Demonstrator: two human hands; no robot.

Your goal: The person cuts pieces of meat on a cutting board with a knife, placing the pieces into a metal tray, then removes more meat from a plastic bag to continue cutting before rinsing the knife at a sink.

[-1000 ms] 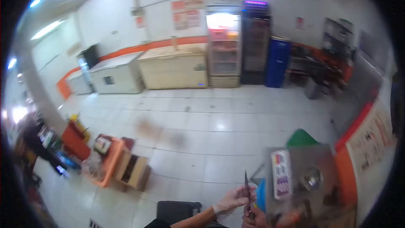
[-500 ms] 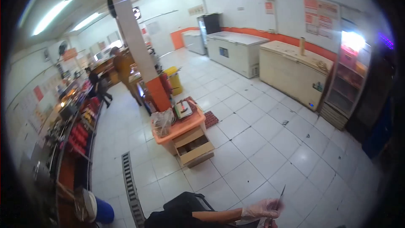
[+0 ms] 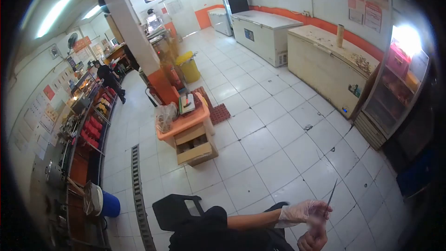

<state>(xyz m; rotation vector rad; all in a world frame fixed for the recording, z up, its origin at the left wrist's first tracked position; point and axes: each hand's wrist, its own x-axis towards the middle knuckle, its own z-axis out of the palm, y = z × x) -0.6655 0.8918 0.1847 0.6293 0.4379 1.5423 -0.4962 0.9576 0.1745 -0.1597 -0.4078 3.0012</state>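
Observation:
My left hand [image 3: 304, 212], in a clear plastic glove, reaches in from the left at the bottom of the view. Its fingers are closed around a thin, dark, pointed blade-like tool [image 3: 332, 192], whose tip points up and slightly right. Just below, my right hand [image 3: 312, 241] is curled closed, close under the gloved fingers. It looks bare, and blur between the hands hides what it grips. A black plastic stool or chair [image 3: 171, 211] stands left of my forearm.
An orange-topped stand [image 3: 182, 131] bears a plastic bag, with an open cardboard box [image 3: 197, 151] in front. Chest freezers [image 3: 320, 67] and a lit display fridge [image 3: 395, 93] line the right wall. At left are a long counter, a blue bucket [image 3: 110, 204], a floor drain [image 3: 136, 176] and a person [image 3: 109, 79].
The view has swung, and both hands now appear further right, with more of the right hand showing. A second person in brown by the pillar is now only a faint blur.

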